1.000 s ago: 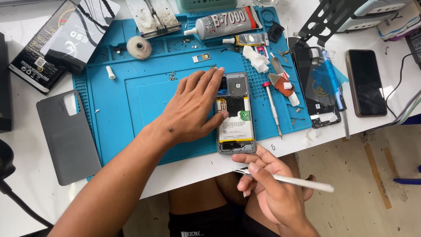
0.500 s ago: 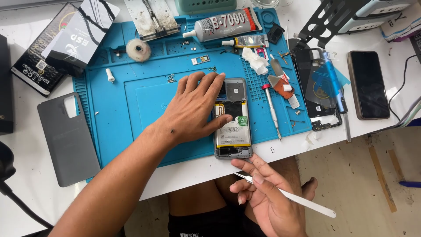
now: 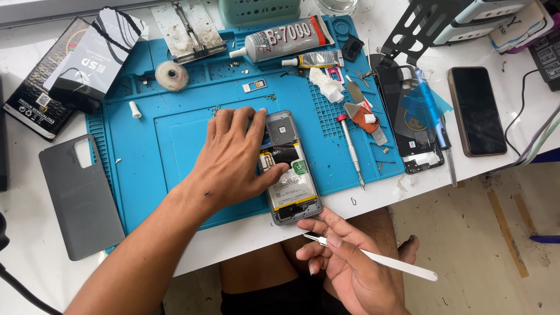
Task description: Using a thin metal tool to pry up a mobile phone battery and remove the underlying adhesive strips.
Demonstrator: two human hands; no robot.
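Lying back-up on the blue silicone work mat (image 3: 175, 146), the opened phone (image 3: 290, 169) shows a grey metal shield at its top, a black board section below it and a pale battery with a green sticker and yellow edge. The left hand (image 3: 236, 157) rests flat over the phone's left edge, fingers spread, thumb pressing its middle, gripping nothing. Below the phone's bottom end, the right hand (image 3: 344, 262) pinches slim metal tweezers (image 3: 373, 256), fingers curled round them. Right of the phone lie a red-tipped screwdriver (image 3: 352, 149) and a black rear cover (image 3: 408, 116); above it, a grey glue tube (image 3: 286, 39). The mat sits on a white table (image 3: 35, 192), over a scuffed beige floor (image 3: 484, 245).
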